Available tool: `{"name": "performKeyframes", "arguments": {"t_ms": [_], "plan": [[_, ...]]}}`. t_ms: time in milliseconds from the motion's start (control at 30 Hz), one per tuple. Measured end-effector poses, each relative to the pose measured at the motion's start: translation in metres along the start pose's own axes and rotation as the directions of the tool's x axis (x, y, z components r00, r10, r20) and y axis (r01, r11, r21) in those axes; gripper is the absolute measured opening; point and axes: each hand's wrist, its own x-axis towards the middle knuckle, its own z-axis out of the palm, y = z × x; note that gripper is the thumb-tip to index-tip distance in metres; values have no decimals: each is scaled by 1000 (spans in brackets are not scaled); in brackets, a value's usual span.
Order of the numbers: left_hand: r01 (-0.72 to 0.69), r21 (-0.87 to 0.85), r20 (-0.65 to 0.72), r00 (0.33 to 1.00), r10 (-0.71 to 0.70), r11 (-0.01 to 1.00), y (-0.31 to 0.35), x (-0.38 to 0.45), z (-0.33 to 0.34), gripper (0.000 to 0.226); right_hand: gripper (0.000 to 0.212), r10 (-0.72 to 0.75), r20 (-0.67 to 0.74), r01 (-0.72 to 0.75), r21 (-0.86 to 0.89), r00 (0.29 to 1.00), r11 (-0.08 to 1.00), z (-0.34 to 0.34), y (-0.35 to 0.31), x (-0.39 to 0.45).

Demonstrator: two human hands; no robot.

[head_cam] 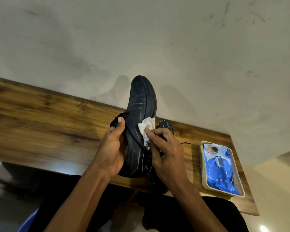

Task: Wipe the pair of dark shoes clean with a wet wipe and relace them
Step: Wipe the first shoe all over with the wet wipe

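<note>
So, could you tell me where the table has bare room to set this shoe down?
The table is bare left of the left hand. It is crowded on the right: the second shoe and the wipes tray.

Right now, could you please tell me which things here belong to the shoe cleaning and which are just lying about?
In use: held shoe, gripped by the left hand; wipe, pinched by the right hand; second shoe; wipe pack; loose lace.

Lying about: tray under the pack; table.
</note>
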Motion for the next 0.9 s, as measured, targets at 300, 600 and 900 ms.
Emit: {"name": "performKeyframes", "arguments": {"t_ms": [300,600,900], "plan": [[8,42,3,1000,-8,999,-7,-1,5,44,50,-48,-18,44,-181,999,982,4,21,52],[48,-29,-17,999,-49,998,-7,2,1,46,43,-2,-29,-2,-149,1000,989,2,15,34],[34,-214,-17,999,-39,976,2,3,-4,57,40,-73,131,75,-8,989,997,-8,-20,-12]]}}
